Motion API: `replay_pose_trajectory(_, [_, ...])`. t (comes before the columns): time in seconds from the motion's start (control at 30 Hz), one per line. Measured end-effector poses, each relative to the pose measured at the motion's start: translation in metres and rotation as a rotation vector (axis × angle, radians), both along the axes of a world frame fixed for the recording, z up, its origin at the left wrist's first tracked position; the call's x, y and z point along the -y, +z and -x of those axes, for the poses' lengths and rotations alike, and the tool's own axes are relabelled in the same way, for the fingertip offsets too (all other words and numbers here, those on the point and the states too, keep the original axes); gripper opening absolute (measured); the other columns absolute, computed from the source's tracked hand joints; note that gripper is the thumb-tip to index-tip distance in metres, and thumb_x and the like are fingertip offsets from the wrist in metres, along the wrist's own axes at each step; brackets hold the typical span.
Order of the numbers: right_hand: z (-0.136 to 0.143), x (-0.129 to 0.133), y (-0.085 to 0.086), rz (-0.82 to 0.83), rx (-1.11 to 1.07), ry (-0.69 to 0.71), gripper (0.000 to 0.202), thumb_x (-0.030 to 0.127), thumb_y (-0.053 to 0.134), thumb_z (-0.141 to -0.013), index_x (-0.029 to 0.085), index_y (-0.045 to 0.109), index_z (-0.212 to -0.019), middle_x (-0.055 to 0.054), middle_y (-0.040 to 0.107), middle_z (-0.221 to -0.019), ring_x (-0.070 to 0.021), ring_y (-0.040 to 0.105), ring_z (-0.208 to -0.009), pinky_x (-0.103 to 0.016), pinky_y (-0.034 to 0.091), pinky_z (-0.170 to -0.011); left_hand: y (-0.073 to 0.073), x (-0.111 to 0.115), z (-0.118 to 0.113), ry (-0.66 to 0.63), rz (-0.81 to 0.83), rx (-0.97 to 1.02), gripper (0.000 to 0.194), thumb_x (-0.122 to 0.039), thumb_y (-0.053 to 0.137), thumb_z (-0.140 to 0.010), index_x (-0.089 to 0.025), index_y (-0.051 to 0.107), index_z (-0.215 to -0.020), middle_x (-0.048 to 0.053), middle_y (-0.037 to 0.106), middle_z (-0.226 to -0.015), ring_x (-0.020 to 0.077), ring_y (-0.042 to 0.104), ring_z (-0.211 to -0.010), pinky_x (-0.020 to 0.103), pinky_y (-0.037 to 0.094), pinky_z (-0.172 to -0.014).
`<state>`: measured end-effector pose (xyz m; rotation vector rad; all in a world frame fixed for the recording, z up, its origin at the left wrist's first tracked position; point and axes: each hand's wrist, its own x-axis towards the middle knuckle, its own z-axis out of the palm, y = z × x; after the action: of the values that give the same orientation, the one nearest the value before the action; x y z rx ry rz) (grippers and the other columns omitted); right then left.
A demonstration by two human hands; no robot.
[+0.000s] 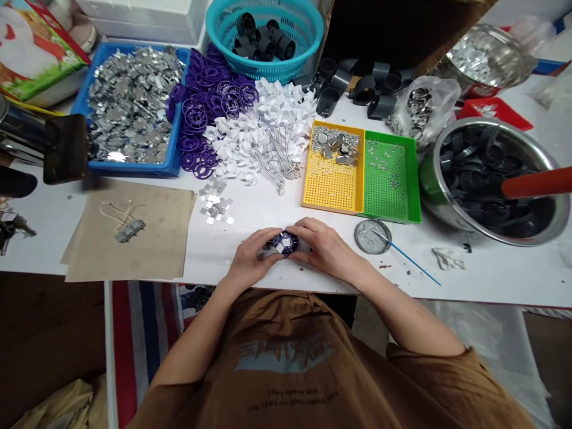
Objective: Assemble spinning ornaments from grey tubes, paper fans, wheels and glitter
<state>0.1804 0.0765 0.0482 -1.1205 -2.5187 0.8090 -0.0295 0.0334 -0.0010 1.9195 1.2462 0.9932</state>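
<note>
Purple wheel (286,242) gripped between left hand (250,257) and right hand (325,247).

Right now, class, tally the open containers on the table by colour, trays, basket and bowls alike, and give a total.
Blue tray: 1
Teal basket: 1
Yellow tray: 1
Green tray: 1
Steel bowls: 2
Total: 6

left hand (250,259) | right hand (324,247) | fingers curled inward, nearly meeting
</note>
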Motion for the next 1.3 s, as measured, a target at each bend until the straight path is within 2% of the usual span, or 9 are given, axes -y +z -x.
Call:
replay_pose_trajectory(0.23, [0.001, 0.005, -0.009, -0.017, -0.063, -0.059, 0.044, 0.034, 0.073, -0.077, 0.018, 0.059, -0.115, -0.010, 0.063, -0.102, -0.0249, 0.061, -0.095, -0.039, 0.052, -0.081, -0.004, -0.002, 0.001, -0.015, 0.008, 0.006, 0.045, -0.030, 0.070, -0.081, -0.025, 0.057, -0.125, 0.006, 0.065, -0.121, 0.0208, 0.061, -0.114, 0.038, 0.052, -0.098])
replay_pose_trajectory(0.53, [0.001, 0.005, -0.006, 0.008, -0.043, -0.070, 0.040, 0.030, 0.074, -0.077, 0.016, 0.060, -0.112, -0.012, 0.064, -0.111, -0.0276, 0.062, -0.102, -0.043, 0.053, -0.085, -0.002, -0.006, -0.003, 0.016, 0.065, 0.088, 0.044, -0.026, 0.076, -0.075, -0.023, 0.062, -0.117, 0.007, 0.068, -0.113, 0.0222, 0.063, -0.108, 0.039, 0.053, -0.095])
replay_pose_trajectory(0.8, [0.002, 0.007, -0.003, 0.034, -0.017, -0.104, 0.041, 0.032, 0.072, -0.078, 0.017, 0.060, -0.114, -0.014, 0.065, -0.115, -0.0284, 0.063, -0.104, -0.044, 0.053, -0.087, -0.003, -0.010, 0.000, -0.020, 0.191, 0.168, 0.046, -0.026, 0.077, -0.073, -0.023, 0.063, -0.117, 0.008, 0.067, -0.117, 0.0228, 0.062, -0.111, 0.040, 0.052, -0.098])
replay_pose_trajectory(0.97, [0.004, 0.008, -0.009, 0.024, -0.017, -0.082, 0.043, 0.038, 0.070, -0.080, 0.017, 0.058, -0.115, -0.014, 0.065, -0.118, -0.0281, 0.063, -0.101, -0.043, 0.053, -0.084, -0.003, -0.011, 0.000, -0.043, 0.186, 0.185, 0.045, -0.028, 0.077, -0.074, -0.021, 0.063, -0.117, 0.010, 0.067, -0.115, 0.0235, 0.063, -0.110, 0.040, 0.052, -0.098])
replay_pose_trajectory(1.07, [0.005, 0.007, -0.012, 0.024, 0.018, -0.072, 0.040, 0.036, 0.070, -0.080, 0.017, 0.058, -0.114, -0.014, 0.066, -0.116, -0.0282, 0.063, -0.098, -0.043, 0.052, -0.081, -0.003, -0.013, 0.000, -0.050, 0.203, 0.187, 0.043, -0.029, 0.076, -0.075, -0.021, 0.064, -0.115, 0.011, 0.068, -0.114, 0.0242, 0.063, -0.110, 0.041, 0.052, -0.097])
replay_pose_trajectory(1.2, [0.005, 0.004, -0.009, 0.038, 0.078, -0.065, 0.039, 0.034, 0.072, -0.078, 0.017, 0.060, -0.110, -0.013, 0.067, -0.111, -0.0284, 0.061, -0.094, -0.043, 0.051, -0.078, -0.006, -0.015, 0.000, -0.064, 0.232, 0.209, 0.042, -0.031, 0.077, -0.074, -0.019, 0.063, -0.113, 0.012, 0.068, -0.112, 0.0248, 0.064, -0.108, 0.042, 0.053, -0.096])
replay_pose_trajectory(1.3, [0.007, 0.006, -0.004, -0.016, 0.075, -0.053, 0.041, 0.034, 0.071, -0.079, 0.017, 0.059, -0.114, -0.014, 0.066, -0.113, -0.0291, 0.059, -0.097, -0.044, 0.050, -0.079, -0.008, -0.017, 0.002, -0.062, 0.223, 0.201, 0.041, -0.032, 0.077, -0.074, -0.019, 0.064, -0.110, 0.011, 0.069, -0.110, 0.0242, 0.065, -0.106, 0.041, 0.054, -0.094])
